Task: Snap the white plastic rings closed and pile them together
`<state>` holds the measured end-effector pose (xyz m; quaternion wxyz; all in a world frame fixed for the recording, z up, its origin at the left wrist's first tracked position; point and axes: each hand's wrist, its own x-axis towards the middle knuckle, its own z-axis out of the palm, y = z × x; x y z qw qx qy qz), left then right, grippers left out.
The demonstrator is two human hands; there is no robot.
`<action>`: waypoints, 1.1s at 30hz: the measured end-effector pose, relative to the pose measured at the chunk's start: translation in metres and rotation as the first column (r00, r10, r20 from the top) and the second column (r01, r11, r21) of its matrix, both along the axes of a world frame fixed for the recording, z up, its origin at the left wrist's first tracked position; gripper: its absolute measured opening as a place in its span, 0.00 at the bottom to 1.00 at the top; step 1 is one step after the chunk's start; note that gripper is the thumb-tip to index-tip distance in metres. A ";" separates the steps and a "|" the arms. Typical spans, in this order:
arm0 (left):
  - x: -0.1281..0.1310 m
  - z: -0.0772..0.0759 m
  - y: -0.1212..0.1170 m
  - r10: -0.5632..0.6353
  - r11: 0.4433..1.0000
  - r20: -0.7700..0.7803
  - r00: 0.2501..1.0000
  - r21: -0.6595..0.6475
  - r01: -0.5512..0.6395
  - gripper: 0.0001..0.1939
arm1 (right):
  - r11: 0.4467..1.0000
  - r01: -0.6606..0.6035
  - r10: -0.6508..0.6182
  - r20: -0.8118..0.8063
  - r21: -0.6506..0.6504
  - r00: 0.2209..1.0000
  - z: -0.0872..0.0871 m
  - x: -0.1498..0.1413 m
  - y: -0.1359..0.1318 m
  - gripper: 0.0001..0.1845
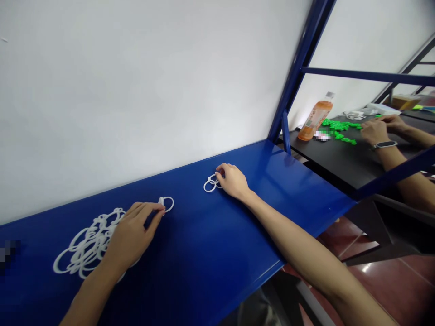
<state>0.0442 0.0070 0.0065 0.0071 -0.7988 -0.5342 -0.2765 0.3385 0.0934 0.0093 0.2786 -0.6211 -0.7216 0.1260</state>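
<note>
Between the thumb and fingertips of my left hand (136, 228) is a white plastic ring (173, 203) with a small tab, its loop sticking out to the right. Under and beside that hand lies a tangled pile of similar white rings (90, 242). My right hand (233, 180) rests farther right on the blue surface, its fingers curled in a pinch at a small group of white rings (210, 186). The thumb touches one of these rings, and the palm partly hides the group.
The blue tabletop (193, 244) meets a white wall (152, 90) at the back. A blue metal frame (292, 81) rises at the right. Beyond it, another person's hands (375, 131) work at a black table (326, 158) with green pieces (340, 129) and a drink bottle (316, 118).
</note>
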 end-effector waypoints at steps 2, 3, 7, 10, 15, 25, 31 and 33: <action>-0.001 -0.001 0.000 0.008 1.000 -0.003 1.000 -0.012 -0.008 0.14 | 1.000 -0.003 0.003 -0.001 0.000 1.000 0.001 0.000 -0.001 0.10; -0.001 -0.001 0.000 0.012 1.000 -0.006 1.000 -0.018 -0.012 0.15 | 1.000 -0.005 0.005 -0.002 0.001 1.000 0.001 0.000 -0.001 0.10; -0.001 -0.002 0.000 0.017 0.999 -0.007 1.000 -0.032 -0.017 0.15 | 1.000 -0.012 0.012 0.008 -0.002 1.000 -0.001 0.000 0.000 0.10; 0.002 0.001 0.000 0.030 0.999 0.022 0.999 -0.042 -0.029 0.15 | 0.999 0.005 -0.007 0.040 0.049 0.999 0.000 0.000 0.000 0.11; 0.009 0.013 -0.007 0.058 0.988 0.128 0.990 -0.148 -0.038 0.13 | 0.943 -0.159 0.151 0.049 0.293 0.987 0.011 -0.008 -0.016 0.14; 0.008 0.026 -0.014 0.072 0.926 0.476 0.876 -0.358 0.118 0.14 | 0.604 -0.782 0.771 0.136 0.152 0.622 0.009 -0.048 -0.057 0.15; 0.001 0.017 -0.014 0.109 0.891 0.558 0.823 -0.423 0.168 0.12 | 0.644 -0.760 0.759 0.056 0.081 0.649 0.010 -0.051 -0.062 0.07; 0.000 0.014 -0.013 0.122 0.884 0.579 0.806 -0.433 0.178 0.11 | 0.664 -0.745 0.746 0.014 0.056 0.666 0.009 -0.052 -0.064 0.05</action>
